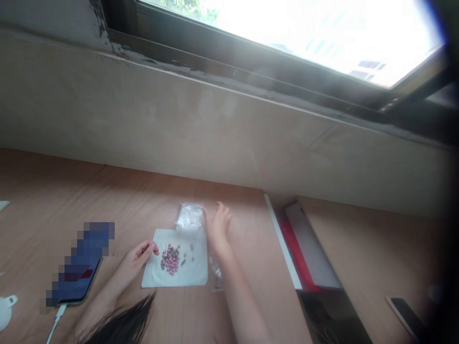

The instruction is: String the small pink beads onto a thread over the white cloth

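Note:
A white cloth (150,274) lies flat on the wooden table, with a small heap of pink and dark green beads (171,260) on it. Several beads sit apart, right of the heap. My left hand (140,254) rests at the cloth's left edge, thumb and fingers pinched together; whatever is between them is too small to make out. Behind the cloth is a clear plastic bag (190,216), overlapping its back edge. My right hand (219,223) is just right of this bag, fingers apart, thumb close to its side. Partly hidden by my right forearm, another clear packet (215,272) lies beside the cloth.
On the left lies a phone (81,267) with a white cable (57,320) plugged in. A white object (5,310) is at the left edge. Right of the table's edge are a red item (297,255) and another phone (407,315). A wall and window stand behind.

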The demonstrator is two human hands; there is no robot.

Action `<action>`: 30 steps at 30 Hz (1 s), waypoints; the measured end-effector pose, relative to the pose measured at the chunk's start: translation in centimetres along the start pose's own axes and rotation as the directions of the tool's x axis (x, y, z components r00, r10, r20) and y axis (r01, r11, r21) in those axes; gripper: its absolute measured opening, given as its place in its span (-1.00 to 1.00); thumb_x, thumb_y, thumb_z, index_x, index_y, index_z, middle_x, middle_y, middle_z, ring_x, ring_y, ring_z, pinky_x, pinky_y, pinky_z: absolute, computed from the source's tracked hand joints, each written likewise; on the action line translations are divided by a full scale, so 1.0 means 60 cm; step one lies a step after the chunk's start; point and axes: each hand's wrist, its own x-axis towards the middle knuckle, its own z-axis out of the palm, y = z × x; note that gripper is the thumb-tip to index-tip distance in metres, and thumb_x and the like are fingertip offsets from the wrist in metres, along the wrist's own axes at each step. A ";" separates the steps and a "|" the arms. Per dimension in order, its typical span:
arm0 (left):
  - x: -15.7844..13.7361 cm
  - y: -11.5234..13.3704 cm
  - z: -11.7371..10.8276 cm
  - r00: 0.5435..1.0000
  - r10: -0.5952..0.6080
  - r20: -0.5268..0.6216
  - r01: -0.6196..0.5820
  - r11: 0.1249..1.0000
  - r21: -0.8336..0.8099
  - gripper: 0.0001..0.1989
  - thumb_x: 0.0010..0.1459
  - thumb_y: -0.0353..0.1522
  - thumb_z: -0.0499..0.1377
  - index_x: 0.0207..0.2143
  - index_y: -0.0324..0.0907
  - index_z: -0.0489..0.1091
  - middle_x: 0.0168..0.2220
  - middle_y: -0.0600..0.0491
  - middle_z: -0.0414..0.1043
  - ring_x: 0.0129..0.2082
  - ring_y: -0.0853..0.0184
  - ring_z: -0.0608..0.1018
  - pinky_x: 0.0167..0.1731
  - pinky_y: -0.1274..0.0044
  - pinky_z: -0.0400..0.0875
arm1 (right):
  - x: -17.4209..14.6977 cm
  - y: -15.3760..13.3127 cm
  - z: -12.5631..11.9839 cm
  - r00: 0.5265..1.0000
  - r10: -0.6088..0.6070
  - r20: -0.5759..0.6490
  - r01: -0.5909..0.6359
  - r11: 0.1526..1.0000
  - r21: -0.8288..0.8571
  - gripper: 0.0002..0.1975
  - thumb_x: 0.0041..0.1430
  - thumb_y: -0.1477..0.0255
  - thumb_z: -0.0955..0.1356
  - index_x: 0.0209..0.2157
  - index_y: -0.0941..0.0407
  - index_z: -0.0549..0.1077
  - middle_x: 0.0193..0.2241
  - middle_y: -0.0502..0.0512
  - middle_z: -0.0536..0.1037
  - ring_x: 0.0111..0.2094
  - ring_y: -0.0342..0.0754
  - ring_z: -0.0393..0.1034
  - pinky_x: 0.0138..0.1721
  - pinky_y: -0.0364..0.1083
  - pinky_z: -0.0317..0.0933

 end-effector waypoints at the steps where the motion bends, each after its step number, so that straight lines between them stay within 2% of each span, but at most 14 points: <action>1: -0.001 0.001 -0.001 1.000 0.001 -0.005 -0.001 1.000 0.005 -0.66 -0.06 -0.09 0.01 -0.51 -0.20 0.28 -0.52 0.12 0.31 -0.51 0.37 0.35 -0.52 0.60 0.21 | -0.014 0.012 -0.012 0.999 -0.007 -0.033 0.007 1.000 -0.003 -0.63 -0.02 0.27 0.22 -0.21 0.23 0.27 -0.26 0.30 0.29 -0.22 0.12 0.12 -0.22 0.02 -0.02; 3: -0.001 0.002 -0.001 1.000 0.011 -0.013 -0.011 1.000 0.014 -0.66 -0.07 -0.08 0.02 -0.52 -0.20 0.28 -0.54 0.13 0.29 -0.54 0.39 0.32 -0.53 0.62 0.19 | -0.054 0.041 -0.032 0.999 0.009 -0.039 -0.011 0.999 -0.049 -0.69 -0.01 0.26 0.22 -0.28 0.20 0.28 -0.30 0.25 0.30 -0.26 0.10 0.13 -0.23 0.00 -0.01; 6: -0.002 -0.001 0.002 1.000 0.004 -0.021 -0.004 1.000 0.016 -0.66 -0.09 -0.08 0.03 -0.54 -0.19 0.27 -0.58 0.16 0.26 -0.60 0.42 0.28 -0.60 0.63 0.15 | -0.129 0.086 -0.041 0.994 0.042 0.103 -0.025 0.986 -0.162 -0.72 -0.09 0.31 0.28 -0.33 0.19 0.30 -0.36 0.23 0.32 -0.30 0.10 0.16 -0.31 -0.03 0.01; 8: -0.005 -0.002 0.005 1.000 -0.010 -0.004 0.010 1.000 0.013 -0.66 -0.09 -0.08 0.03 -0.53 -0.19 0.26 -0.59 0.17 0.25 -0.62 0.43 0.28 -0.63 0.64 0.13 | -0.169 0.109 -0.035 0.991 0.051 0.125 -0.025 0.978 -0.205 -0.80 -0.07 0.36 0.27 -0.37 0.17 0.31 -0.39 0.22 0.33 -0.34 0.07 0.18 -0.34 -0.04 0.01; 10: -0.012 0.000 0.008 1.000 0.001 0.014 -0.002 1.000 0.024 -0.66 -0.08 -0.08 0.02 -0.53 -0.18 0.25 -0.59 0.18 0.25 -0.61 0.43 0.28 -0.62 0.64 0.13 | -0.192 0.123 -0.028 0.992 0.035 0.119 -0.010 0.980 -0.200 -0.87 -0.01 0.39 0.22 -0.42 0.15 0.31 -0.42 0.19 0.34 -0.37 0.03 0.20 -0.37 -0.07 0.00; 13: -0.027 0.009 0.007 0.999 0.038 0.026 -0.039 0.997 0.064 -0.65 -0.07 -0.07 -0.01 -0.53 -0.19 0.25 -0.57 0.16 0.26 -0.58 0.41 0.29 -0.59 0.63 0.16 | -0.194 0.129 -0.029 0.992 0.024 0.122 -0.004 0.987 -0.160 -0.86 0.04 0.45 0.17 -0.49 0.14 0.30 -0.47 0.14 0.35 -0.42 -0.01 0.20 -0.39 -0.09 -0.01; 16: -0.044 0.018 0.006 0.997 0.064 0.052 -0.069 0.991 0.111 -0.66 -0.03 -0.09 -0.04 -0.52 -0.19 0.25 -0.55 0.15 0.27 -0.53 0.37 0.32 -0.53 0.61 0.18 | -0.187 0.113 -0.050 0.989 0.047 0.139 -0.036 0.996 -0.078 -0.86 0.03 0.49 0.16 -0.51 0.14 0.29 -0.50 0.10 0.36 -0.45 -0.05 0.20 -0.39 -0.10 -0.01; 18: -0.052 0.023 0.010 0.990 0.104 0.093 -0.116 0.984 0.132 -0.66 0.00 -0.10 -0.06 -0.52 -0.19 0.26 -0.56 0.15 0.25 -0.52 0.38 0.30 -0.51 0.61 0.17 | -0.190 0.089 -0.070 0.991 0.008 0.137 -0.010 1.000 0.015 -0.87 0.03 0.49 0.16 -0.50 0.13 0.29 -0.49 0.09 0.36 -0.43 -0.05 0.19 -0.37 -0.09 -0.01; 20: -0.058 0.030 0.019 0.973 0.155 0.173 -0.178 0.977 0.121 -0.65 0.04 -0.12 -0.09 -0.53 -0.18 0.26 -0.57 0.15 0.22 -0.51 0.39 0.29 -0.48 0.62 0.17 | -0.200 0.057 -0.088 0.980 -0.122 0.160 0.098 0.984 0.149 -0.88 0.04 0.48 0.17 -0.48 0.13 0.30 -0.48 0.08 0.36 -0.40 -0.06 0.18 -0.34 -0.10 0.00; 22: -0.062 0.039 0.033 0.940 0.194 0.280 -0.226 0.970 0.090 -0.63 0.06 -0.12 -0.12 -0.54 -0.19 0.25 -0.58 0.15 0.19 -0.52 0.40 0.27 -0.47 0.61 0.16 | -0.214 0.025 -0.097 0.933 -0.281 0.225 0.212 0.934 0.289 -0.88 0.04 0.50 0.19 -0.48 0.11 0.32 -0.47 0.05 0.37 -0.38 -0.08 0.17 -0.33 -0.11 0.01; 24: -0.068 0.049 0.044 0.908 0.203 0.366 -0.243 0.968 0.064 -0.63 0.06 -0.11 -0.12 -0.57 -0.19 0.21 -0.59 0.16 0.14 -0.55 0.42 0.24 -0.49 0.61 0.15 | -0.227 -0.001 -0.100 0.884 -0.383 0.267 0.270 0.887 0.375 -0.88 0.02 0.52 0.21 -0.50 0.10 0.33 -0.48 0.03 0.37 -0.38 -0.09 0.16 -0.32 -0.12 0.01; 27: -0.080 0.061 0.046 0.893 0.210 0.397 -0.238 0.971 0.021 -0.65 0.05 -0.12 -0.09 -0.61 -0.19 0.14 -0.61 0.18 0.08 -0.57 0.45 0.20 -0.54 0.62 0.10 | -0.237 -0.023 -0.103 0.861 -0.423 0.282 0.270 0.850 0.453 -0.89 -0.02 0.53 0.24 -0.55 0.10 0.34 -0.50 0.02 0.37 -0.37 -0.09 0.16 -0.33 -0.12 0.03; 30: -0.093 0.066 0.034 0.893 0.234 0.385 -0.245 0.969 -0.023 -0.67 0.05 -0.16 -0.05 -0.63 -0.19 0.13 -0.62 0.19 0.07 -0.57 0.45 0.19 -0.53 0.62 0.08 | -0.238 -0.035 -0.113 0.867 -0.381 0.321 0.172 0.834 0.524 -0.94 -0.05 0.50 0.25 -0.53 0.10 0.34 -0.48 0.02 0.38 -0.36 -0.09 0.17 -0.32 -0.12 0.05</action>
